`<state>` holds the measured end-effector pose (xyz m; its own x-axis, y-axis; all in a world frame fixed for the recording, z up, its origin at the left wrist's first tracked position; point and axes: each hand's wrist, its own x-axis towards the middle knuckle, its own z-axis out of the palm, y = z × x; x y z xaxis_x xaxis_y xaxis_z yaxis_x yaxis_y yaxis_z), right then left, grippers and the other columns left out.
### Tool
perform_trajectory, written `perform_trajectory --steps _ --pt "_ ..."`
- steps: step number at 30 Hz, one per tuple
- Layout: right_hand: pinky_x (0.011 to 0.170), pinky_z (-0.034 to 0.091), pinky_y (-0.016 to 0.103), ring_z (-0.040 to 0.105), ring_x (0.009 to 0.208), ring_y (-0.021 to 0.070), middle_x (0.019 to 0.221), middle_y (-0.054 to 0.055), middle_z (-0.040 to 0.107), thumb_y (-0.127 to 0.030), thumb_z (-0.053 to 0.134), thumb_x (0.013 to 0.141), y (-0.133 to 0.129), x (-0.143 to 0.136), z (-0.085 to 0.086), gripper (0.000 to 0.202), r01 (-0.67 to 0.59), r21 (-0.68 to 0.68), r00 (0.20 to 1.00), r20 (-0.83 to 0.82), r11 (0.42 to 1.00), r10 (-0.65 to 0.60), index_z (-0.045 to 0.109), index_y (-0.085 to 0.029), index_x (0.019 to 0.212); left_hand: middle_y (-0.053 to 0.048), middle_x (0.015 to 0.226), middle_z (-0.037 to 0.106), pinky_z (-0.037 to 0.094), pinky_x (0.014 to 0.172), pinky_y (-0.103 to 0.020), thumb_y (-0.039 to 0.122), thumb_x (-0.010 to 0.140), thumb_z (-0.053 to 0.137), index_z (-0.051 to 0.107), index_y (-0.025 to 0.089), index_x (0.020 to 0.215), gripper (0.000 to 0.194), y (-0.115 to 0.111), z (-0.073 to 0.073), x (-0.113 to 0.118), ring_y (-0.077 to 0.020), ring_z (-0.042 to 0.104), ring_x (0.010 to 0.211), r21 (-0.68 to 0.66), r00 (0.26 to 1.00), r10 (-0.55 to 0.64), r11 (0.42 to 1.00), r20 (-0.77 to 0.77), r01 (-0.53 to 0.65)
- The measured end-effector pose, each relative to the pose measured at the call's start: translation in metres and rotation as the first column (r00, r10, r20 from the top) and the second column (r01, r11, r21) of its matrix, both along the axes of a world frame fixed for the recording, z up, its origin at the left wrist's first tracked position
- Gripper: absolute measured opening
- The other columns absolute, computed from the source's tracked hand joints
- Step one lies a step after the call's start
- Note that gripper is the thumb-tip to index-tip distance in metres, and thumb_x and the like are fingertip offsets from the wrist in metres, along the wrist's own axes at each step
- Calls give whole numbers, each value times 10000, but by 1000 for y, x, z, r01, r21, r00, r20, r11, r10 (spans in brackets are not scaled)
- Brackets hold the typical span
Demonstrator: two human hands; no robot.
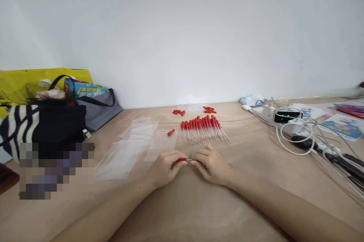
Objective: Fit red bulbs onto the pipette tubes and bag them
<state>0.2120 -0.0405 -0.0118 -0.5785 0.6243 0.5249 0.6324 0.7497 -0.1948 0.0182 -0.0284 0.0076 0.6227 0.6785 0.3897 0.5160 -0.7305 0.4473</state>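
My left hand [168,167] pinches a red rubber dropper bulb [181,160]. My right hand [209,165] grips a thin clear dropper tube [189,160], most of it hidden by the fingers. The tube's end meets the bulb's mouth between the two hands; how deep it sits inside I cannot tell. Beyond them lies a row of droppers [201,124] with red bulbs away from me and clear tubes toward me. One loose red bulb [171,132] rests on a clear plastic bag, left of the row.
Loose bulbs form two small piles, left [179,112] and right [209,110], near bare tubes [194,109] by the wall. Clear zip bags [122,156] overlap at left. Bags [98,107] stand far left. A power strip [263,115] and tangled white cables [298,153] lie right.
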Motion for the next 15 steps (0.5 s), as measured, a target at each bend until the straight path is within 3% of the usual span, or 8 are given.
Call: perform_trajectory --steps 6,10,15 --pt "653 254 300 477 730 160 745 47 595 -188 441 810 -3 5 4 174 70 53 997 11 996 -71 604 -194 872 -31 817 663 401 758 -323 280 784 520 620 221 872 146 9 0 -7 -188 574 773 90 997 64 994 38 -67" --pt "666 282 292 515 732 147 790 29 614 -171 423 808 6 13 -4 192 214 -96 958 -174 972 -228 598 -200 883 -49 872 628 416 761 -323 271 771 522 591 209 897 157 16 -2 -16 -200 553 845 128 970 227 963 83 -236" --pt "697 310 304 560 713 163 755 20 641 -226 439 786 37 12 -7 185 399 -227 834 -314 888 -455 596 -188 876 -38 815 588 437 700 -309 255 745 511 550 199 669 102 25 -2 -26 -199 543 811 89 927 372 923 40 -374"
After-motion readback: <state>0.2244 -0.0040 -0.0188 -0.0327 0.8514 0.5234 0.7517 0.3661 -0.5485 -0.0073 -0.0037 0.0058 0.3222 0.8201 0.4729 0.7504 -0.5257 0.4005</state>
